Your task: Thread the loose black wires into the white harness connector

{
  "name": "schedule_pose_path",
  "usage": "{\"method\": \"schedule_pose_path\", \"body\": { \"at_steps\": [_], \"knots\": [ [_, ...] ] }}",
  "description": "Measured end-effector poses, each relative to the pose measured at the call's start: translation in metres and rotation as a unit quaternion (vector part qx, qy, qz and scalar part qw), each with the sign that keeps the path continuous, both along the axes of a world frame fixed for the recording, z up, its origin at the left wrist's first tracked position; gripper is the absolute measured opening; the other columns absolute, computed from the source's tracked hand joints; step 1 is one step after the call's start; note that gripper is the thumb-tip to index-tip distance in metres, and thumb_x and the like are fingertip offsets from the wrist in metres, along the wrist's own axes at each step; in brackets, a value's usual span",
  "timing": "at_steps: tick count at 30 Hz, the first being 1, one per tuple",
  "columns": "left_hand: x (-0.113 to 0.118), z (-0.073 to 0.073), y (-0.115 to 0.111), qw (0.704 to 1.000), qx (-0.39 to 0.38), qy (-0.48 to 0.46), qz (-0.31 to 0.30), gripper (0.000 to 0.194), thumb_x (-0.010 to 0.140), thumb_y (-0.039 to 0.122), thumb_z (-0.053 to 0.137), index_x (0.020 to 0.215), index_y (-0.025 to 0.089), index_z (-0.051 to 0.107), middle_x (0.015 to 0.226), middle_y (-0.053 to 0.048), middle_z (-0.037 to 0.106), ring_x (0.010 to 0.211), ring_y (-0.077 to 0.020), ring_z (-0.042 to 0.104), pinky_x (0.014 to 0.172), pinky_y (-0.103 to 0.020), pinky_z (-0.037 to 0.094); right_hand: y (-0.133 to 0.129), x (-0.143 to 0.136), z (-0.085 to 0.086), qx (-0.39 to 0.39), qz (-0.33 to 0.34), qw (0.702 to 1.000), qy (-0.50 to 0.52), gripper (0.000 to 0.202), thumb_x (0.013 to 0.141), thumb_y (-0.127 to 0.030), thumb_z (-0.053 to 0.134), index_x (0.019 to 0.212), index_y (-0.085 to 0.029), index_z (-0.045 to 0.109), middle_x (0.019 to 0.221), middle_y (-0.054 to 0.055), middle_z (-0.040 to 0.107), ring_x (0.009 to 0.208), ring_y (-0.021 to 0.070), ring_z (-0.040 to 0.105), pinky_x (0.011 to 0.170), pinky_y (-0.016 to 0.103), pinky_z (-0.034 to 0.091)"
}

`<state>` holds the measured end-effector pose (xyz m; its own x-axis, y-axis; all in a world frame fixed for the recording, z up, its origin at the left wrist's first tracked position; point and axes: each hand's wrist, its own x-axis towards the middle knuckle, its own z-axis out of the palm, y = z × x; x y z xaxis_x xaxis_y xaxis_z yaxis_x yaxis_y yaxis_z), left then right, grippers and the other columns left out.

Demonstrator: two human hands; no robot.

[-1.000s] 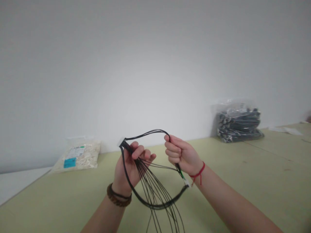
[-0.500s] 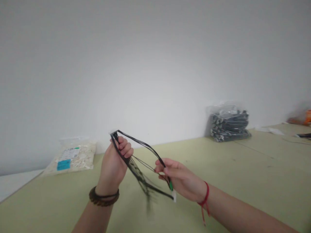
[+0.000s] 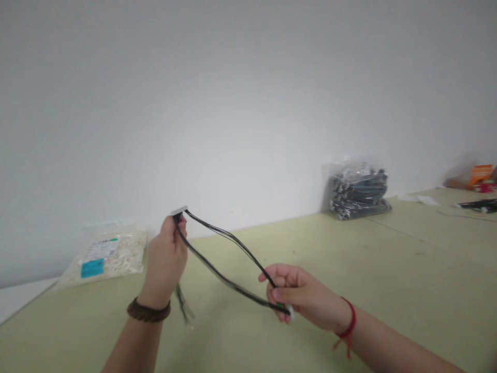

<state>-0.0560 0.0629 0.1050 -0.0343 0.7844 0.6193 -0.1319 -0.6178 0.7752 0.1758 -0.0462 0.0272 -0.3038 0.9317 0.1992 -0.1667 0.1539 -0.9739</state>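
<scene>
A black wire harness (image 3: 229,282) stretches between my two hands in two strands. My left hand (image 3: 169,254), with a brown bracelet at the wrist, is closed on its upper end, just below a white connector (image 3: 179,211). Loose wire ends (image 3: 182,305) hang down below that hand. Lower and to the right, my right hand (image 3: 297,294) pinches the other end of the harness beside a small white connector (image 3: 291,311). A bit of green shows at its fingertips.
On the pale green table (image 3: 240,342), a bag of white parts (image 3: 124,251) lies at the left. A bag of dark cables (image 3: 359,191) stands by the wall. An orange-marked bag (image 3: 481,176) and black wires (image 3: 479,205) are at far right.
My hands have moved farther apart, the left one leftward and the right one right and down. The two strands are more spread, and the loose ends now hang under my left hand.
</scene>
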Motion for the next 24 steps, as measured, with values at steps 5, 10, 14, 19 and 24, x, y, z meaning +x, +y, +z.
{"method": "schedule_pose_path", "body": {
  "at_steps": [5,10,14,19,24],
  "knots": [
    [0.010,-0.009,0.006,0.973,-0.128,0.176,-0.073,0.018,0.070,0.031,0.057,0.061,0.017,0.049,0.049,0.005,0.039,0.044,-0.0008,0.031,0.040,-0.009,0.018,0.010,0.033,0.015,0.064,-0.196,0.965,-0.163,0.040,0.074,-0.038,0.061,0.104,-0.011,0.054,0.102,0.015,0.054,0.094,0.0215,0.051,0.084,0.040,0.037],
    [0.043,-0.017,-0.024,0.941,-0.151,0.236,-0.191,0.013,0.075,0.034,0.040,0.079,0.022,0.042,0.060,0.006,0.044,0.055,-0.0042,0.047,0.056,-0.016,0.042,0.012,0.000,0.034,0.179,-0.241,0.928,-0.223,0.034,0.080,-0.040,0.054,0.101,-0.014,0.055,0.105,0.011,0.054,0.095,0.0194,0.049,0.088,0.038,0.036],
    [0.051,-0.016,-0.045,0.949,-0.085,0.262,-0.155,0.018,0.076,0.037,0.040,0.084,0.022,0.045,0.082,0.001,0.055,0.078,-0.0071,0.053,0.076,-0.022,0.047,0.014,-0.036,0.046,0.211,-0.156,0.942,-0.208,0.030,0.083,-0.036,0.051,0.099,-0.012,0.056,0.093,0.009,0.059,0.085,0.0159,0.056,0.077,0.031,0.044],
    [0.049,-0.013,-0.059,0.948,0.009,0.314,-0.043,0.032,0.075,0.028,0.045,0.107,0.027,0.051,0.120,-0.001,0.050,0.117,-0.0145,0.038,0.113,-0.043,0.025,0.027,-0.047,0.052,0.230,-0.124,0.960,-0.104,0.039,0.083,-0.036,0.051,0.113,-0.011,0.047,0.105,0.011,0.055,0.098,0.0163,0.053,0.088,0.032,0.041],
    [0.044,-0.009,-0.077,0.876,0.078,0.474,-0.051,0.047,0.076,0.038,0.044,0.123,0.040,0.036,0.137,0.009,0.036,0.132,-0.0099,0.024,0.120,-0.041,0.018,0.028,-0.045,0.057,0.192,-0.147,0.970,0.002,0.047,0.079,-0.041,0.054,0.113,-0.012,0.040,0.084,0.005,0.058,0.076,0.0127,0.057,0.073,0.029,0.046]
  ]
}}
